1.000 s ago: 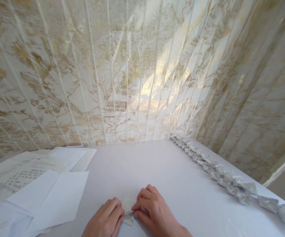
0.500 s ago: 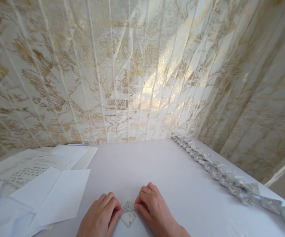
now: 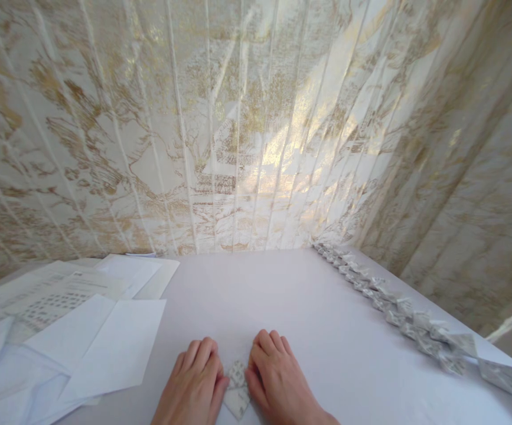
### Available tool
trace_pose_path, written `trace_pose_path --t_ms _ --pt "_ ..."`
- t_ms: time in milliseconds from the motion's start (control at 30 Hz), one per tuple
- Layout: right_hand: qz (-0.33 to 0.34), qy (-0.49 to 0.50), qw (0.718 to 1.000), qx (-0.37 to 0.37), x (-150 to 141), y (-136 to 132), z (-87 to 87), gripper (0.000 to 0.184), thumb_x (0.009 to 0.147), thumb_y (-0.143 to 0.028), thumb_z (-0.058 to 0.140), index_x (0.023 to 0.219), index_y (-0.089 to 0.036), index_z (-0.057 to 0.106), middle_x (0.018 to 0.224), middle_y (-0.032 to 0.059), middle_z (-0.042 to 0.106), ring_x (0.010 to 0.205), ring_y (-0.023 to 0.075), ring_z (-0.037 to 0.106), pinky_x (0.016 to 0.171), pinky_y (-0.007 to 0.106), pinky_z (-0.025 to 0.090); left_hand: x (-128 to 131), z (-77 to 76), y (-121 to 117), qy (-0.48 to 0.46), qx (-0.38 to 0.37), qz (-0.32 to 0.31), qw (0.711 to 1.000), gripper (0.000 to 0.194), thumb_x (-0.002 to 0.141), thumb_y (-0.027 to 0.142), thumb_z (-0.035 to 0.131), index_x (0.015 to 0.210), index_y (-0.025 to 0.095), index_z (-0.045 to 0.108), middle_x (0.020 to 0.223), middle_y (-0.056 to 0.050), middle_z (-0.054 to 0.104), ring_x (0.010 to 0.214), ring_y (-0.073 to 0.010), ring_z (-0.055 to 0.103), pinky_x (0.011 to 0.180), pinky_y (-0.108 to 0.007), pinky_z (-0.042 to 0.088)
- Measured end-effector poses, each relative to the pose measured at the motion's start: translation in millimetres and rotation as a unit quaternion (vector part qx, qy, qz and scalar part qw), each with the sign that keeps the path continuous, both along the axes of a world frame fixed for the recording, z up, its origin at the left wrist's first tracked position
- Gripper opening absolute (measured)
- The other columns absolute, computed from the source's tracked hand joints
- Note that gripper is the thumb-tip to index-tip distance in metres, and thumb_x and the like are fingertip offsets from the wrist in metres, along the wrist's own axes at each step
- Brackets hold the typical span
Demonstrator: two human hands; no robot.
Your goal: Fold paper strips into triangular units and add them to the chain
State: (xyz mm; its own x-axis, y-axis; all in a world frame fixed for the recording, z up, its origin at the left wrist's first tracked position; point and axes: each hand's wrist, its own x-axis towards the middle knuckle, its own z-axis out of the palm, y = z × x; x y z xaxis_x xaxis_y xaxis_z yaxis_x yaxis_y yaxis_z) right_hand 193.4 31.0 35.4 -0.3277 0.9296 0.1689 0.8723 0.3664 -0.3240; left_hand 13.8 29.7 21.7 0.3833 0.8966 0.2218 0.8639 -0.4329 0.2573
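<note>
A small piece of printed paper (image 3: 238, 396), folded into a diamond shape, lies on the white tabletop at the near edge of the view. My left hand (image 3: 196, 381) is curled at its left corner, thumb and fingers closed on that side. On the opposite corner, my right hand (image 3: 277, 378) pinches the paper in the same way, fingers bent under. A crease runs across the diamond between the two thumbs. The fingertips are partly hidden behind the hands.
Loose white sheets and printed pages (image 3: 118, 342) overlap on the left of the table. Along the right edge runs a long row of folded grey paper pieces (image 3: 424, 333). A gold-patterned curtain (image 3: 238, 147) hangs behind the table and on the right side.
Both hands stay at the paper's sides; the left one has shifted slightly right, closer to the right hand. The whole view has moved a little.
</note>
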Motion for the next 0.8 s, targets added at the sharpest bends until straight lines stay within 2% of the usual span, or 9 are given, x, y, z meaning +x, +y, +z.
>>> trace_pose_path --t_ms 200,433,633,800 --pt "-0.013 -0.034 0.999 -0.007 -4 4 -1.4 0.01 0.083 -0.007 0.06 0.085 -0.017 0.063 0.096 0.0064 0.062 0.09 0.0246 0.054 0.082 0.04 0.044 5 -2.5 0 0.049 0.025 0.014 0.998 0.023 0.086 0.006 0.046 0.09 0.018 0.066 0.101 -0.007 0.062 0.098 -0.026 0.053 0.085 -0.041 0.043" --pt "-0.004 -0.067 0.998 -0.018 -6 5 -1.7 0.014 0.083 -0.005 0.057 0.089 -0.015 0.065 0.099 0.0092 0.063 0.093 0.0268 0.054 0.085 0.043 0.046 7 -10.0 0 0.115 0.077 0.019 0.99 0.022 0.085 0.004 0.051 0.094 0.014 0.069 0.11 -0.011 0.065 0.102 -0.0282 0.054 0.088 -0.043 0.044" --pt "-0.003 -0.063 0.998 -0.025 -6 5 -3.8 0.013 0.083 -0.005 0.056 0.089 -0.015 0.064 0.101 0.0098 0.062 0.095 0.0277 0.054 0.085 0.044 0.046 4 -14.8 2 0.133 0.104 0.025 0.985 0.018 0.086 0.007 0.055 0.093 0.012 0.07 0.112 -0.013 0.066 0.104 -0.0293 0.056 0.088 -0.044 0.046" --pt "0.002 -0.051 0.998 -0.028 -4 6 -0.8 0.012 0.083 -0.006 0.057 0.086 -0.016 0.063 0.099 0.0087 0.062 0.094 0.0271 0.055 0.085 0.044 0.046 -1 -14.4 7 0.136 0.138 -0.018 0.981 0.024 0.085 0.007 0.049 0.095 0.013 0.07 0.107 -0.012 0.067 0.098 -0.0285 0.058 0.083 -0.044 0.048"
